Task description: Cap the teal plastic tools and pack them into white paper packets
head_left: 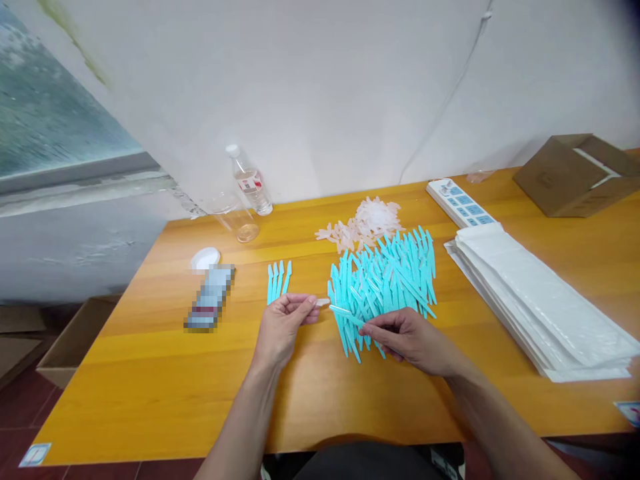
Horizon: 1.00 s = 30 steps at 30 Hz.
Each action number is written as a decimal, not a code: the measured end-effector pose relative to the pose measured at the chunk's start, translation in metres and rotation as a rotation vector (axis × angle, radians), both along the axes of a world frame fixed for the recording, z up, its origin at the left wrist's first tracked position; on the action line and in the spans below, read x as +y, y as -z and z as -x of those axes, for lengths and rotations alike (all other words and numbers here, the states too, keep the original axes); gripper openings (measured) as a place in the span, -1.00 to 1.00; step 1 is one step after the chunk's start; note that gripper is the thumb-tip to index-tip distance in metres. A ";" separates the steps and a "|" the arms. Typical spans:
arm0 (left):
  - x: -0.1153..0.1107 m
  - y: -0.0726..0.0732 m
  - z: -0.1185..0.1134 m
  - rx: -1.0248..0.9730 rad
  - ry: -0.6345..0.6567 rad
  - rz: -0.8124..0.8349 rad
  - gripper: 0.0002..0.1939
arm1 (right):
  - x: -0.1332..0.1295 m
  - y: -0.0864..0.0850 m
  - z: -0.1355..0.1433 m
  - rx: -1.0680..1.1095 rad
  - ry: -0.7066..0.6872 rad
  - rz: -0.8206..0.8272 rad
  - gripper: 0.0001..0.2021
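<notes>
Left hand (287, 322): thumb and forefinger closed in a pinch, a small pale piece (323, 303) gripped, its free end pointed right. Right hand (407, 339): thumb and forefinger likewise pinched shut, one turquoise stick (346, 315) held near its lower right end, above the left edge of the turquoise pile (395, 277). The stick's long axis is slanted — far end up and to the left, aimed at the pale piece. Whether the two tips are touching cannot be told. The right hand's other fingers are curled under and partly hidden; most of the pale piece is covered by the left fingertips. Four sticks (275, 283) are laid out in a row, long axes running away from the wearer, lower ends partly hidden by the left hand. A flat object (210, 300) at left is pixelated — details unreadable.
</notes>
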<state>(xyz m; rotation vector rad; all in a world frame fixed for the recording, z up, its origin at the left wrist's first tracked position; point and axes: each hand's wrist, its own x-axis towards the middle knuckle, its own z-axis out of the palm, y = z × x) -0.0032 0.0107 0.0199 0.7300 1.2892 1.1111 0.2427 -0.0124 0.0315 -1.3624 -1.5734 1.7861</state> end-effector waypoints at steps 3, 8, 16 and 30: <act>-0.011 -0.001 0.001 0.037 0.044 -0.010 -0.65 | 0.001 -0.006 -0.002 0.004 -0.057 0.013 -0.57; -0.020 -0.005 0.002 0.119 0.111 -0.043 -0.67 | -0.002 -0.009 -0.002 -0.003 -0.111 0.016 -0.55; -0.032 -0.008 0.012 0.160 0.128 -0.057 -0.69 | 0.006 -0.013 -0.003 -0.031 -0.229 -0.026 -0.62; -0.043 -0.002 -0.007 0.032 0.080 0.007 -0.67 | 0.007 -0.020 0.013 -0.049 -0.231 -0.068 -0.52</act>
